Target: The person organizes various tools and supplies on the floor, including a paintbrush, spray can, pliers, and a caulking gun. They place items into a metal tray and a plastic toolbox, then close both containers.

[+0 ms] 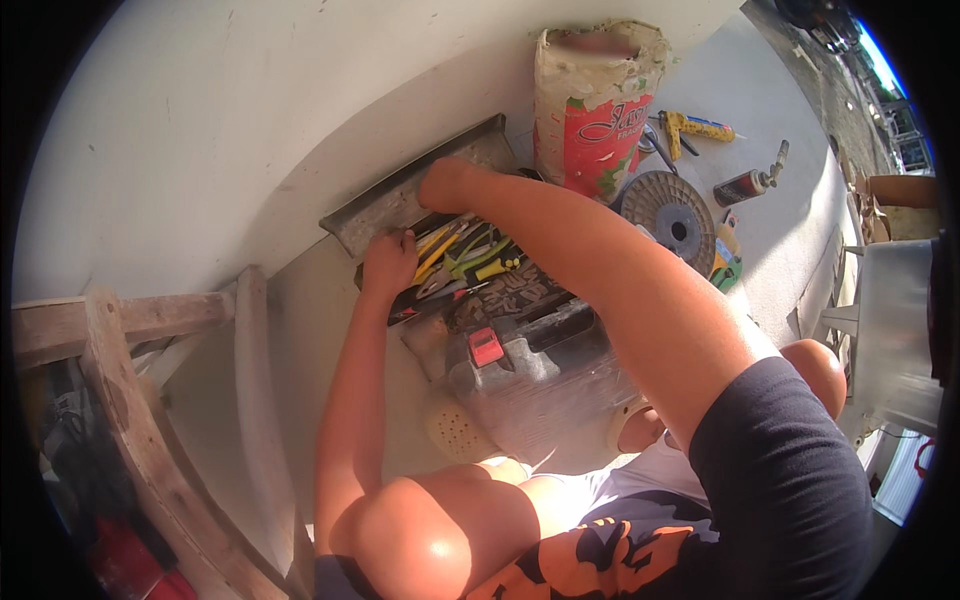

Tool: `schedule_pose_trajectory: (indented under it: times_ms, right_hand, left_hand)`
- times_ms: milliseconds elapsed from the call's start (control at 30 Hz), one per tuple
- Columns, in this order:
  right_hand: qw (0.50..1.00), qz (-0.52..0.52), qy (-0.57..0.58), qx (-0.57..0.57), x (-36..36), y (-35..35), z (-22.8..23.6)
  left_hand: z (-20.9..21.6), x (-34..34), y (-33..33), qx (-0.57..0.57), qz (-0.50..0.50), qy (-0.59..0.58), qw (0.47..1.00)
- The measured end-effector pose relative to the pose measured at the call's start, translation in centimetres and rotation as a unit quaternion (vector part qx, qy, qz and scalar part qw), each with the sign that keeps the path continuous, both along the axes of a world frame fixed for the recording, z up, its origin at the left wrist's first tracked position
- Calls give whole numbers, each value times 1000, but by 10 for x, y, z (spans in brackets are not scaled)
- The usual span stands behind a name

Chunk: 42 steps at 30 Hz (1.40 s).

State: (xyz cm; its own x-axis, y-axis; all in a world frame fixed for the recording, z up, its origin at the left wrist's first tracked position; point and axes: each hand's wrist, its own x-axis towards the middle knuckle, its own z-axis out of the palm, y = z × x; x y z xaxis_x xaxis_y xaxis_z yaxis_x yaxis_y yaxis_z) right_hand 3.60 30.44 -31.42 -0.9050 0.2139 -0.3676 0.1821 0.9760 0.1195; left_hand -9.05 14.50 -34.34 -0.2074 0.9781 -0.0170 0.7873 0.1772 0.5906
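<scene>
Open grey plastic toolbox [540,395]: likely heavy, rigid; grip ends. Left hand [388,262] curled; right hand [446,187] closure obscured; holds undeterminable.

I record green-handled pliers [465,266]; a red-and-cream sack [598,120], one o'clock; an orange-patterned dark shirt [640,550], five o'clock.

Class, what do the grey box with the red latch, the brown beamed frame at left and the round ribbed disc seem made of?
Grey box with red latch: probably hard plastic, slightly glossy; the smooth shell has a cloudy sheen.
Brown beamed frame: apparently wood, rough and dull; worn edges, streaks like grain.
Round ribbed disc: perhaps plastic, matte; its evenly spaced ribs look moulded.
</scene>
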Motion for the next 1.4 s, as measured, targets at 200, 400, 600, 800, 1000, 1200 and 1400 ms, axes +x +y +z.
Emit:
schedule_pose_trajectory:
  times_ms: [200,400,600,800,1000,1200,1400]
  right_hand:
    - [1000,1,8,13,-1,-6,1]
    - [999,3,-10,52,32,-13,57]
    - [982,1,50,185,130,-2,168]
    - [943,-132,306,-5,223,15,291]
    - [784,-179,525,-278,271,80,332]
    - [742,-237,588,-217,286,73,318]
    - [757,-300,543,-204,288,32,310]
  left_hand:
    - [-6,-1,4,-28,46,-13,998]
    - [-9,-11,-5,80,182,-131,971]
    - [39,-9,3,195,157,-153,956]
    - [157,28,51,216,-37,-86,972]
    - [224,151,133,211,-226,-1,951]
    - [231,185,108,162,-320,48,932]
    - [231,178,56,150,-333,23,931]
